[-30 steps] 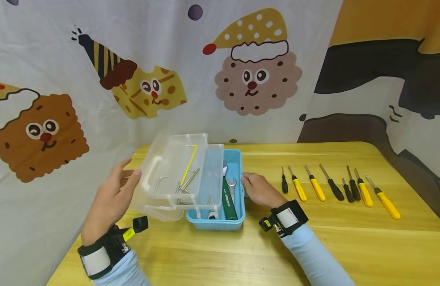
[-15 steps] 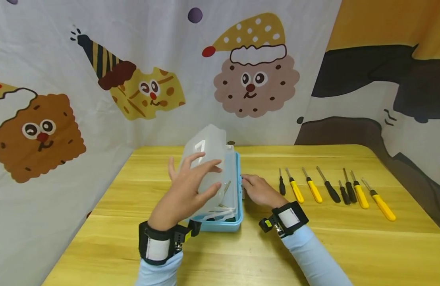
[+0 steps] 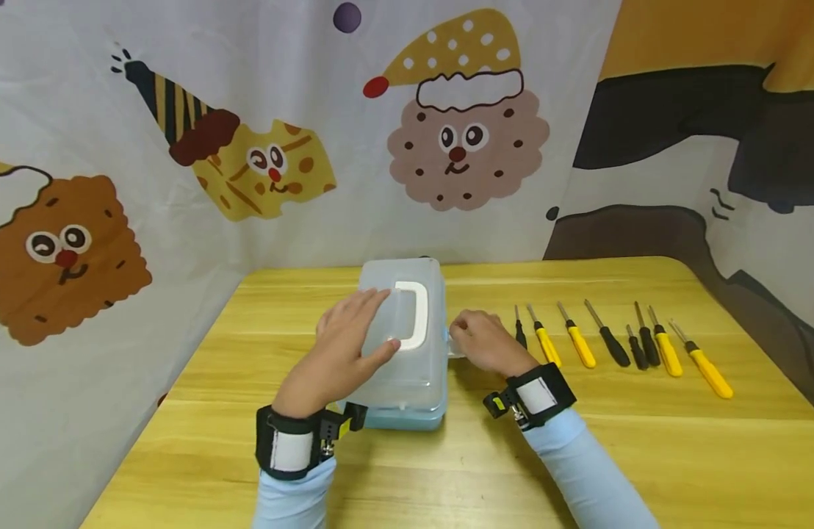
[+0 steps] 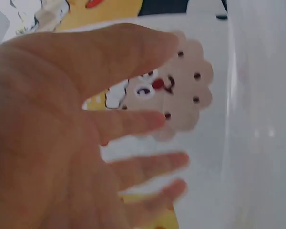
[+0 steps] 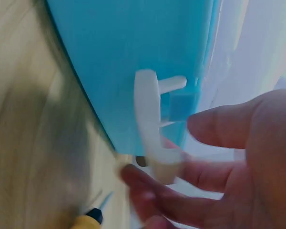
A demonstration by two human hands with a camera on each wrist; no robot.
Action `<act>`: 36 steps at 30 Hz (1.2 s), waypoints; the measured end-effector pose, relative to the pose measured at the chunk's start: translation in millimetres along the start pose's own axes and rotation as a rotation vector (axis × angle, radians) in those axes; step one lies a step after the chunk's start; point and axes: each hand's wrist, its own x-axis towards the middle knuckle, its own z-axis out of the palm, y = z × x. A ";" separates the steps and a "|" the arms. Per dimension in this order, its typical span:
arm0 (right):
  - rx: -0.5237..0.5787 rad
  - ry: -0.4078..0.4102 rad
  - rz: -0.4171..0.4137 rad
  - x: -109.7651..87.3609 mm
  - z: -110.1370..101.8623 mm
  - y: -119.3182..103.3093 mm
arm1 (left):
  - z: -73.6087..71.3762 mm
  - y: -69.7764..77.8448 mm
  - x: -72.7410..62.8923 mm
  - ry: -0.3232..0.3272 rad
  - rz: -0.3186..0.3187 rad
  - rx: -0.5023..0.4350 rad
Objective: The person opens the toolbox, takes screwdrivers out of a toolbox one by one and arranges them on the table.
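A toolbox stands on the table, with a light blue base (image 3: 402,420) and a translucent lid (image 3: 407,386) now down over it. The lid carries a white handle (image 3: 420,316). My left hand (image 3: 334,349) lies over the lid's left part, fingers straight, thumb by the handle's near end. In the left wrist view its fingers are spread beside clear plastic. At the box's right side, my right hand (image 3: 489,344) curls its fingers round the lower end of a white latch (image 5: 147,109). Its thumb (image 5: 214,125) is beside a blue tab. The tools inside are hidden.
Right of the box, several yellow-handled and black-handled screwdrivers (image 3: 707,373) lie in a row on the wooden table (image 3: 513,470). A printed curtain (image 3: 354,235) hangs behind the table and along its left side.
My left hand has swung the lid over from the left and down onto the base, covering the tools and hex keys. The right hand has stayed at the box's right side.
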 end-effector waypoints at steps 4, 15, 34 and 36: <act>0.152 -0.064 0.123 -1.2 -5.5 -3.2 | -5.3 -10.9 -1.3 -0.090 -0.176 -0.034; 0.501 -0.237 0.236 -11.4 -8.7 -10.6 | 7.2 -14.0 1.4 -0.217 -0.321 -0.168; 0.019 -0.081 0.048 -10.7 0.4 -23.7 | -0.2 -14.9 1.9 -0.182 -0.300 -0.030; 0.076 -0.130 0.059 -7.9 5.3 -20.6 | -2.2 -17.8 1.8 -0.184 -0.303 -0.030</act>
